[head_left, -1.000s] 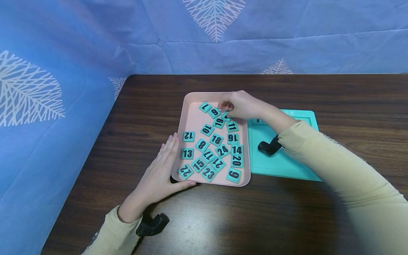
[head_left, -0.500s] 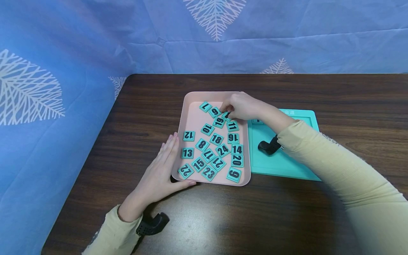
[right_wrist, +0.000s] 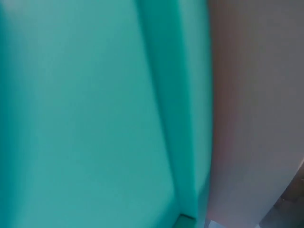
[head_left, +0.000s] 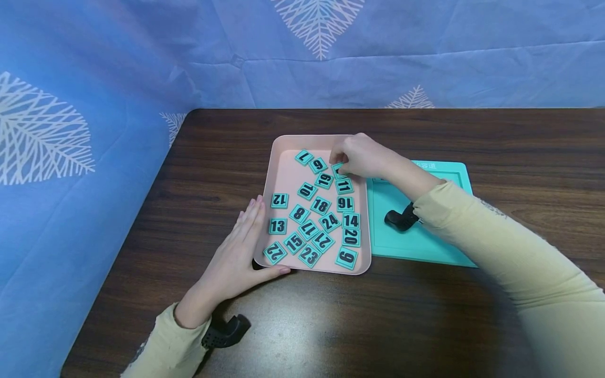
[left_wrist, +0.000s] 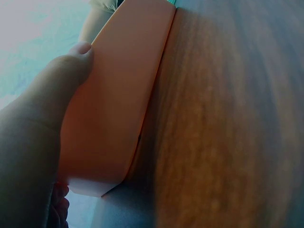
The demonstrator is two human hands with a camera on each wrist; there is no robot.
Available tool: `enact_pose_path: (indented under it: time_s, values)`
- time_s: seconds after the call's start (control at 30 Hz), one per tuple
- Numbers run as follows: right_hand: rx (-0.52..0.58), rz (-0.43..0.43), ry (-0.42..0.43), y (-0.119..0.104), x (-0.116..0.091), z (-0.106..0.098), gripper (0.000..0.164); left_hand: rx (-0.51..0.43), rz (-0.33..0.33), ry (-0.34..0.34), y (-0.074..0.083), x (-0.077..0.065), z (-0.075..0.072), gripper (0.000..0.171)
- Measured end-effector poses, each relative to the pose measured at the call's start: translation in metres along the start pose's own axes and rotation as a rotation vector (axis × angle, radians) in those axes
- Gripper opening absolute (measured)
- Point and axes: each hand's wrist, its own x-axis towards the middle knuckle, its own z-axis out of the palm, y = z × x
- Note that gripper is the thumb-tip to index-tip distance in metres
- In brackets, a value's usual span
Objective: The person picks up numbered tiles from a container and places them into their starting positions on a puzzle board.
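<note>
- Firstly, one half-hidden tile [head_left: 337, 168], teal with a black numeral you cannot read under the fingers; located in the far right part of the tray, just beyond tile 11 [head_left: 344, 186].
- Your right hand [head_left: 360, 156], the nearer one: fingers curled downward, thumb tip touching that tile; whether you have it fully pinched cannot be told.
- Key relation: the tile lies under your right fingertips, on their left side, your forearm reaching in from the right across the board. Its long axis is masked by your fingers.
- Your left hand [head_left: 238, 257], well apart from that tile: fingers extended along the tray's left side, thumb against its near wall, grasping nothing you could lift.
- Pink tray [head_left: 286, 178], one: upright rectangle, long axis running away from you, loose number tiles scattered inside at mixed angles.
- Neighbours to the left of the half-hidden tile: tile 19 [head_left: 324, 180] and tile 7 [head_left: 304, 157], the latter farther off.
- Teal board [head_left: 420, 247], one: just right of the tray, partly beneath your right arm.
- Dark wooden table [head_left: 212, 173], supporting all.
</note>
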Motion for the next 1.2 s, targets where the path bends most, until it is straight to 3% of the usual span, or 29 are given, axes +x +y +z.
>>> enact_pose_path:
  time_s: [0.47, 0.67, 1.2]
  values:
    - [0.035, -0.023, 0.099, -0.008, -0.013, -0.009, 0.008, -0.001, -0.002, -0.002, 0.000, 0.000, 0.000, 0.121]
    - [0.104, 0.050, 0.104, -0.010, -0.023, -0.016, 0.004, 0.000, 0.002, 0.000, 0.000, 0.000, 0.001, 0.121]
    - [0.217, 0.158, 0.171, -0.010, -0.059, -0.035, 0.015, -0.005, -0.003, -0.004, 0.000, -0.001, 0.000, 0.121]
